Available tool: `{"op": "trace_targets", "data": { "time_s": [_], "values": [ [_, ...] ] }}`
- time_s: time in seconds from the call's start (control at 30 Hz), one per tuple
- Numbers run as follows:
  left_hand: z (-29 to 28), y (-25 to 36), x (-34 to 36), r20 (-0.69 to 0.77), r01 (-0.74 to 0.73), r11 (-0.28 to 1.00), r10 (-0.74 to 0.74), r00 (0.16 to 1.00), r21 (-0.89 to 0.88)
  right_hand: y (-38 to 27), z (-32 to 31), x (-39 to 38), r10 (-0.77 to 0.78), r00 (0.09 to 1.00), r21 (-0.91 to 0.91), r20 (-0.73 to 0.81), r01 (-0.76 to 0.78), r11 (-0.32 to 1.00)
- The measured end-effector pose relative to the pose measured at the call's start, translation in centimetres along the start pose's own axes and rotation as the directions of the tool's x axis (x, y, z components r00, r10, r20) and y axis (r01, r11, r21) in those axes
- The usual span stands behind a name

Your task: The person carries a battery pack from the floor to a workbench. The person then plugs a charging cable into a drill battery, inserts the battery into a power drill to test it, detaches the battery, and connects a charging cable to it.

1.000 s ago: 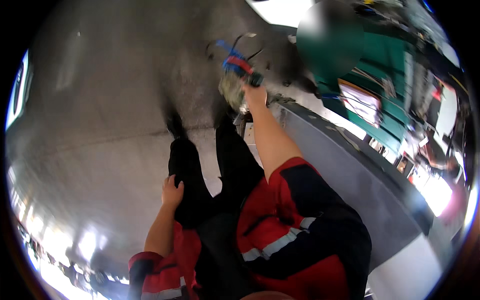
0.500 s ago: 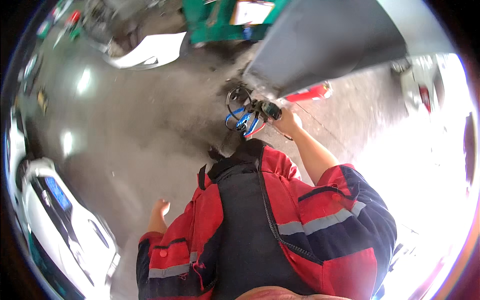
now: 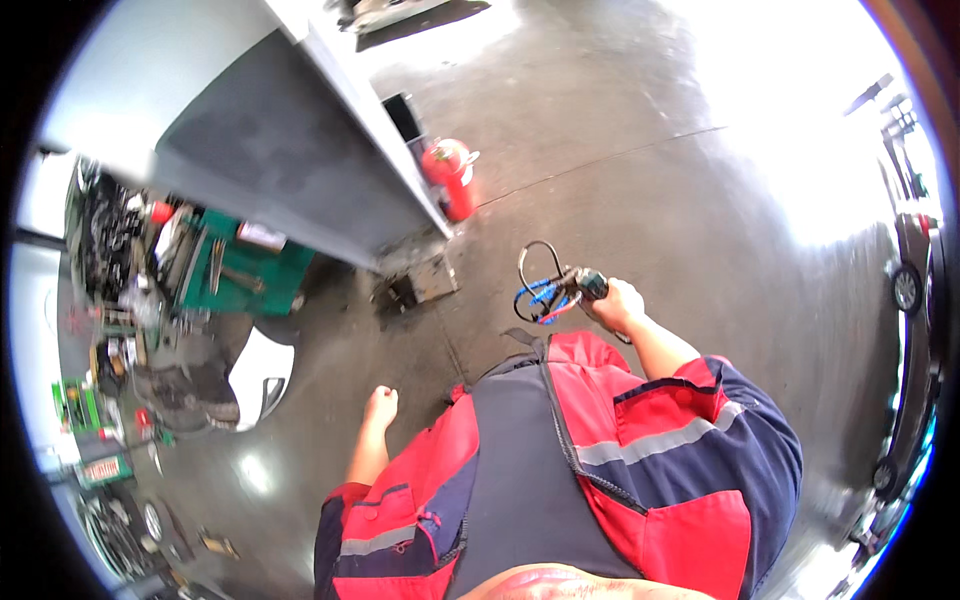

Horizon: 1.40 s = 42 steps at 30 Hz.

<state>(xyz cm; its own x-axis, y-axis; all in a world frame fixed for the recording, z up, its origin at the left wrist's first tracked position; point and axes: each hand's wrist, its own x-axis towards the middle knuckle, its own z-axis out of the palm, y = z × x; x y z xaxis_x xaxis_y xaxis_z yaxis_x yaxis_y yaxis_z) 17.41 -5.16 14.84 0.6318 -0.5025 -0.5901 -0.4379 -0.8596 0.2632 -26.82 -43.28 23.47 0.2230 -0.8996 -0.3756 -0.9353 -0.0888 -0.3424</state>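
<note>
Handheld tool point(image 3: 592, 284) is in the right hand point(image 3: 622, 306), off the floor point(image 3: 600, 190), just ahead of the jacket point(image 3: 690, 480) on its right side; fingers wrap its dark end. Judged light enough for one hand: stiff body, soft cabling liable to snag; best gripped at that dark end. Appearance: chunky, blackish, with a black loop point(image 3: 538, 242) arching out and blue coils point(image 3: 543, 293) plus a red strand beside it. Left hand point(image 3: 381, 408) is well apart; fingers look curled, cannot tell how tightly or around what. Farther out: red extinguisher point(image 3: 452, 180) beside a grey pillar's point(image 3: 290, 140) lower corner.
</note>
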Motion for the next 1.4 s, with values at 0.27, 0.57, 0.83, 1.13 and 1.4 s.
{"op": "trace_targets", "data": {
  "time_s": [0.27, 0.57, 0.83, 1.13, 1.4],
  "values": [
    [3.2, 26.8, 4.5, 0.147, -0.31, 0.949, 0.3, 0.943, 0.053, 19.5, -5.0, 2.1, 0.442, 0.892, 0.125, 0.091, -0.451, 0.884],
    [4.0, 32.2, 13.9, 0.664, -0.351, 0.891, 0.077, 0.744, 0.289, 38.0, -1.5, 6.8, 0.761, 0.646, 0.511, 0.06, -0.675, 0.533],
    [-2.7, 61.4, 38.7, 0.65, -0.644, 0.585, 0.245, 0.719, 0.492, 35.3, -6.7, 21.7, 0.928, 0.317, 0.67, 0.194, -0.734, 0.11],
    [-10.4, 118.1, 39.0, 0.123, -0.872, 0.487, 0.869, 0.478, -0.051, 33.7, -15.7, 44.2, 0.93, 0.28, 0.64, 0.236, -0.765, 0.068],
    [-4.9, 116.9, 50.8, 0.655, -0.778, 0.404, 0.425, 0.625, 0.481, 34.5, -35.2, 68.8, 0.874, 0.459, 0.577, 0.161, -0.762, 0.294]
  ]
}}
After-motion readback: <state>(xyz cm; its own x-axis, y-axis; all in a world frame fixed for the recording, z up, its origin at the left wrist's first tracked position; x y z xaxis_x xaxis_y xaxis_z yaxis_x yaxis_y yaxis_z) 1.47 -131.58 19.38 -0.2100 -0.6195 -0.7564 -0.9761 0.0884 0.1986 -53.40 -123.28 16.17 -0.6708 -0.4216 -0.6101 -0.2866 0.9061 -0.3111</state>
